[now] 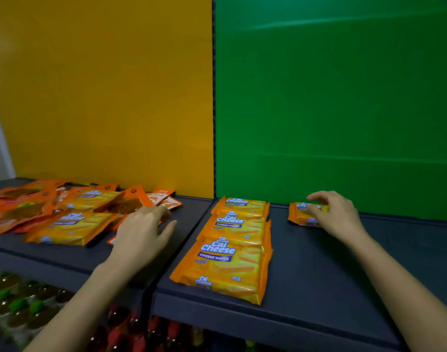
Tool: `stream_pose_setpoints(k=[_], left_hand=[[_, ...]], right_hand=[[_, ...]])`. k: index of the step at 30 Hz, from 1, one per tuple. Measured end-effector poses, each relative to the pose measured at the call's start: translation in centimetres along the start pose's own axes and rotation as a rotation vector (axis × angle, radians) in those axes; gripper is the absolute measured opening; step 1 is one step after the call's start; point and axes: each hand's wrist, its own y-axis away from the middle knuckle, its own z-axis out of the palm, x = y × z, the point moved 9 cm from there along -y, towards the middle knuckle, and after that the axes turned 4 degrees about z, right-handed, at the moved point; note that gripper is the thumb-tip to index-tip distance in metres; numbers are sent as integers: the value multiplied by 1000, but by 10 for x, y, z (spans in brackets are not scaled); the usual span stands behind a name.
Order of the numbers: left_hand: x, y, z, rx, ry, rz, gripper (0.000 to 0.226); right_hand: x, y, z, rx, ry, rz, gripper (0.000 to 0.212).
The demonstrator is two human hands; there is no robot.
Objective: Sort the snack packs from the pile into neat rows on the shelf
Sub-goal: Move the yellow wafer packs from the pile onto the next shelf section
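the pile (52, 212) of snack packs lies jumbled on the left part of the shelf (331, 275), in front of the yellow panel (103, 97). it is a mix of flat orange pouches and yellow cheese wafer packs, overlapping at odd angles. to the right, before the green panel (344, 97), a row (232, 245) of wafer packs runs from far to near, each lapping the next. further right, at the far edge, a single wafer pack (299, 214) seems to begin a second row. bottles (26, 301) show on the level below.

the right hand (336, 214) rests on that single pack, its fingers (316, 198) curled down over the pack's right end and gripping it against the shelf. the left hand (141, 232) hangs at the right edge of the pile. its fingers (164, 210) are loosely bent and spread and hold nothing visible. whether the fingertips touch a pouch cannot be told.

the packs are probably light, with slick, crinkly film that slides easily on the shelf. the wafers inside are likely brittle, so a hard squeeze across the middle could crack them. a hold across the two long edges, or a flat push on the top face, would suit better. the orange pouches look limp and thin, so they are best lifted by a sealed end.
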Motion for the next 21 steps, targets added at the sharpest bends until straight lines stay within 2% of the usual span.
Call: stream_pose_setpoints(k=[3,5,13,16,21], left_hand=[[-21,9,-16,15,-8,-10,23],[-38,16,-28,21,-20,-31,28],[-131,69,-79,37,-17,-174,20],[-174,90,-96,27,-28,-183,17],[-243,117,-117,-41,-72,-173,18]], right_hand=[[-61,30,5,-61,-32,-178,22],[-98,48,14,-104,-65,-270,21],[-228,126,70,-285,-104,-470,22],[-270,148,102,-314,-106,-478,21],[-323,174,154,-353,-148,-360,15]])
